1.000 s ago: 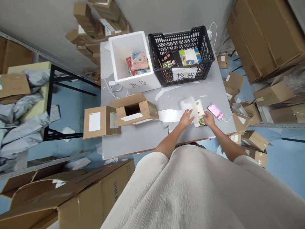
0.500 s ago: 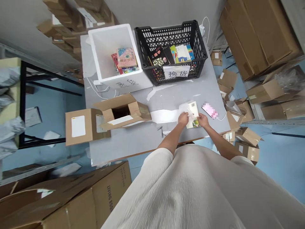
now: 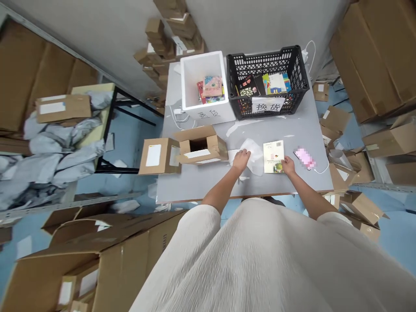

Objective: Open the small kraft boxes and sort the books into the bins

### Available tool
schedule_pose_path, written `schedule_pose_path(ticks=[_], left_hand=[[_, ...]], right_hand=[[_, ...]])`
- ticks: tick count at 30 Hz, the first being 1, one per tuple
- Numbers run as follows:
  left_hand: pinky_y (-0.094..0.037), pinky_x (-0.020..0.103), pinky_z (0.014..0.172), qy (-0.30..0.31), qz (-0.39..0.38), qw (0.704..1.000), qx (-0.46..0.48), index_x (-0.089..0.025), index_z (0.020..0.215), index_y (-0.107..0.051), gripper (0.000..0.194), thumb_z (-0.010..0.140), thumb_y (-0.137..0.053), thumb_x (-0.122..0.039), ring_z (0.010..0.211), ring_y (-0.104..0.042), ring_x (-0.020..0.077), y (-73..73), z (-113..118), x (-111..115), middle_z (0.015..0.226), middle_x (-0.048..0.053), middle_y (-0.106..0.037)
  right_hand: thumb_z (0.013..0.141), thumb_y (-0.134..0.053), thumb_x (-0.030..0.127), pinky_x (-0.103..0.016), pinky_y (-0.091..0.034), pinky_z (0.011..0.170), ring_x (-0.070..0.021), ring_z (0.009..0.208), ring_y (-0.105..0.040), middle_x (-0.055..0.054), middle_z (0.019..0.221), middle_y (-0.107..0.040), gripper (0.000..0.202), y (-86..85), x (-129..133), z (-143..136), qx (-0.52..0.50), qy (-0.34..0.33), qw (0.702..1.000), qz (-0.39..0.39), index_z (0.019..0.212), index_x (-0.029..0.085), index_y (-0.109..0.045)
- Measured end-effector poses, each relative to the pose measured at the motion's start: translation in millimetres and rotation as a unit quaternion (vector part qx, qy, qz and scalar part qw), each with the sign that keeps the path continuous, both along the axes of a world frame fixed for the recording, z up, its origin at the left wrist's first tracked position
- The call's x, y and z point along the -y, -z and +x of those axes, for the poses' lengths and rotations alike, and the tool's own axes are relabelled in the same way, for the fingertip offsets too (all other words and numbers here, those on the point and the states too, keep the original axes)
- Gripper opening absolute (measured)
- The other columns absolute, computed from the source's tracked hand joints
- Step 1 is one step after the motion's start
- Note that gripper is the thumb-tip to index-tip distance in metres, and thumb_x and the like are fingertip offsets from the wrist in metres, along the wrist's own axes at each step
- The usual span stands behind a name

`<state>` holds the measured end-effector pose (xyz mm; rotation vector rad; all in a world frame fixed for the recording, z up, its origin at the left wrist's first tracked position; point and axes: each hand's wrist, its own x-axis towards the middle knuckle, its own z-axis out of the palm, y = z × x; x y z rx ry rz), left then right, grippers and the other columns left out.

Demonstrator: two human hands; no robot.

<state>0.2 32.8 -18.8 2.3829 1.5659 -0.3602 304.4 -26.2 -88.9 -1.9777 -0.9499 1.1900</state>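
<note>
A cream-coloured book (image 3: 273, 154) with a barcode and a green picture lies on the grey table. My right hand (image 3: 288, 165) is closed on its lower right edge. To its left, my left hand (image 3: 241, 160) is closed on a thin white sheet (image 3: 255, 158), a wrapper by its look, spread out beside the book. The sheet and the book are apart, with a narrow strip of tabletop between them. A pink phone (image 3: 304, 158), blurred out, rests to the right of my right hand with a white cable.
Behind stand a white foam box (image 3: 208, 115) and a black crate (image 3: 234, 102), both with books inside. Two cardboard boxes are to the left, one open (image 3: 221, 149), one closed (image 3: 152, 157). A large carton (image 3: 130, 260) sits below the table's left corner. Grey parcels (image 3: 78, 160) cover a left-hand rack.
My left hand has drawn the white sheet leftward off the book, which my right hand still holds. The camera view has turned left.
</note>
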Motion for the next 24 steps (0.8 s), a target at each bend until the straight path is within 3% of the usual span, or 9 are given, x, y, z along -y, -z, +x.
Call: schedule_pose_path(ticks=[3, 7, 11, 13, 15, 19, 24], left_hand=[[-0.048, 0.042, 0.105, -0.014, 0.022, 1.0, 0.0, -0.015, 0.13, -0.066, 0.045, 0.094, -0.053, 0.007, 0.123, -0.065, 0.0315, -13.6, -12.4, 1.1, 0.131, 0.019, -0.067], [-0.05, 0.042, 0.1, 0.002, 0.039, 0.999, 0.031, -0.019, 0.121, -0.069, 0.042, 0.093, -0.053, 0.007, 0.116, -0.066, 0.0307, -31.8, -27.5, 0.7, 0.125, 0.016, -0.068], [-0.052, 0.041, 0.098, 0.067, 0.077, 0.993, 0.055, -0.02, 0.114, -0.071, 0.04, 0.093, -0.051, 0.008, 0.113, -0.066, 0.0287, -51.1, -36.0, 1.9, 0.12, 0.013, -0.069], [-0.053, 0.04, 0.098, 0.096, 0.11, 0.987, 0.073, -0.021, 0.113, -0.071, 0.036, 0.096, -0.052, 0.005, 0.113, -0.066, 0.0281, -61.1, -38.6, 2.2, 0.118, 0.013, -0.069], [-0.054, 0.04, 0.097, 0.118, 0.142, 0.978, 0.098, -0.02, 0.114, -0.071, 0.031, 0.101, -0.053, 0.001, 0.113, -0.066, 0.0276, -71.1, -41.7, 2.1, 0.116, 0.012, -0.07], [-0.055, 0.037, 0.098, 0.138, 0.174, 0.964, 0.148, -0.02, 0.115, -0.071, 0.028, 0.106, -0.05, -0.003, 0.112, -0.067, 0.0248, -89.7, -52.8, 3.2, 0.119, 0.011, -0.07], [-0.056, 0.034, 0.104, 0.095, 0.172, 0.954, 0.226, -0.022, 0.116, -0.072, 0.037, 0.108, -0.04, -0.004, 0.123, -0.067, 0.0223, -107.9, -73.3, 8.9, 0.13, 0.011, -0.072]], right_hand=[[0.086, -0.056, 0.032, -0.049, -0.06, 0.104, -0.0304, 0.104, -0.075, -0.012, 0.112, -0.082, 0.039, -1.0, 1.7, -7.4, 0.052, -0.021, 0.998, -0.025, 0.118, 0.019, -0.073], [0.09, -0.059, 0.038, -0.061, -0.048, 0.118, -0.0393, 0.133, -0.061, -0.021, 0.145, -0.067, 0.054, -17.9, 1.2, -29.3, 0.199, -0.052, 0.979, 0.012, 0.14, 0.02, -0.068], [0.104, -0.047, 0.041, -0.058, -0.045, 0.12, -0.0354, 0.136, -0.056, -0.02, 0.155, -0.056, 0.054, -60.9, -15.6, -73.7, 0.207, -0.153, 0.946, 0.195, 0.154, 0.023, -0.059], [0.11, -0.044, 0.042, -0.055, -0.045, 0.12, -0.0336, 0.136, -0.056, -0.018, 0.155, -0.055, 0.053, -87.5, -26.5, -98.7, 0.208, -0.211, 0.911, 0.287, 0.158, 0.026, -0.058], [0.11, -0.047, 0.043, -0.055, -0.044, 0.119, -0.0349, 0.137, -0.054, -0.017, 0.156, -0.055, 0.053, -111.3, -35.3, -120.6, 0.23, -0.272, 0.875, 0.328, 0.16, 0.027, -0.059], [0.106, -0.054, 0.04, -0.056, -0.047, 0.111, -0.0382, 0.133, -0.056, -0.019, 0.157, -0.056, 0.064, -138.7, -44.4, -148.7, 0.263, -0.36, 0.844, 0.299, 0.168, 0.024, -0.052], [0.106, -0.052, 0.038, -0.046, -0.052, 0.105, -0.0342, 0.12, -0.062, -0.016, 0.129, -0.07, 0.049, -151.9, -52.7, -171.9, 0.222, -0.397, 0.844, 0.282, 0.149, 0.022, -0.07]])
